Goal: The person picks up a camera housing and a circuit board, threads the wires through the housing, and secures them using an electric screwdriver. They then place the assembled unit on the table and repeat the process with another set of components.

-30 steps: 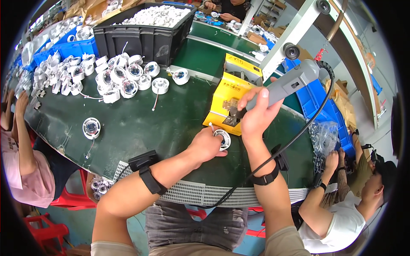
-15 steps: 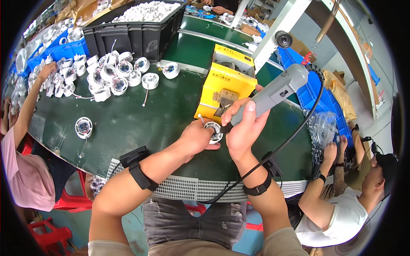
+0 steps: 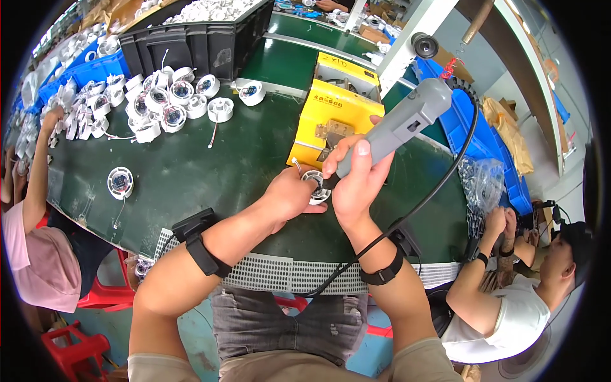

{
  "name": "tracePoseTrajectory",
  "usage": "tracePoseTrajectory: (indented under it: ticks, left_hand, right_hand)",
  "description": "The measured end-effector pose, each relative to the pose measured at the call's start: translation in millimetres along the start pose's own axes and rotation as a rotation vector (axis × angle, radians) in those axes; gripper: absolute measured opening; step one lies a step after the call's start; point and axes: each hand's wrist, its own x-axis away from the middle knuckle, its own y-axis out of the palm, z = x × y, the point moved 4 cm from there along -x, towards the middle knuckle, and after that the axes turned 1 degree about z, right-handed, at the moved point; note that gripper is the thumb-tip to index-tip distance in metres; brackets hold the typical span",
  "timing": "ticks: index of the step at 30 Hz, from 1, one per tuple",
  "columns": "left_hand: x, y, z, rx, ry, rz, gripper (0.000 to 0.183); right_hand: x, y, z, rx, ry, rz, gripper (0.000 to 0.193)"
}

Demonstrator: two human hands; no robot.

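Observation:
My left hand [image 3: 294, 195] is closed around a round white housing [image 3: 317, 194] with a dark circuit board inside, held just above the green bench. A short wire with a white plug [image 3: 296, 163] sticks up beside my left fingers. In my right hand [image 3: 358, 184], fingers wrapped round it, is a grey electric screwdriver [image 3: 407, 118], tilted with its dark nose at the housing. Whether the tip touches a screw is hidden. Just beyond my hands stands a yellow screw feeder [image 3: 334, 108] with a metal block on its front.
Many similar white housings [image 3: 162, 105] are heaped at the left back, before a black crate [image 3: 197, 48] of white parts. One housing [image 3: 120, 183] lies alone at left. The screwdriver's black cable [image 3: 439, 191] loops past my right forearm. Co-workers sit left and right; a blue bin [image 3: 490, 153] stands right.
The view has shifted slightly. My hands keep their hold on the housing and the screwdriver. The left co-worker's hand has moved a little further left, among the heaped parts.

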Motion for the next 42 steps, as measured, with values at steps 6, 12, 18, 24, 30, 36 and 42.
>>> tracePoseTrajectory:
  ticks: [6, 12, 18, 24, 30, 36, 42]
  left_hand:
    - [0.5, -2.0, -0.2, -0.021, 0.017, 0.012, 0.029]
    - [-6.4, -4.8, -6.7, -0.197, 0.061, -0.072, 0.030]
    - [21.1, -69.9, 58.5, -1.311, 0.432, 0.503, 0.045]
    - [73.1, -96.7, 62.6, -1.674, 0.649, 0.958, 0.075]
    - [145.7, -4.6, -67.5, -1.167, 1.321, 0.623, 0.020]
    - [198.2, -12.9, -111.2, -1.224, 0.847, 0.741, 0.022]
    - [84.8, -24.2, -167.0, -0.984, 0.995, 0.348, 0.023]
  right_hand:
    - [4.6, 4.6, 4.1, 0.010, -0.054, -0.097, 0.045]
    - [13.1, 2.0, -1.3, -0.005, -0.055, -0.081, 0.049]
    - [4.6, -13.2, 5.7, 0.330, -0.318, 0.048, 0.056]
    - [-14.5, 1.1, -4.4, 0.591, -0.334, 0.085, 0.060]
    - [-5.7, -31.4, 4.5, 0.619, -0.352, 0.133, 0.057]
    - [22.7, 9.7, 2.3, 0.446, -0.255, 0.032, 0.064]
    - [25.1, 20.3, 22.1, 0.606, -0.352, 0.048, 0.064]
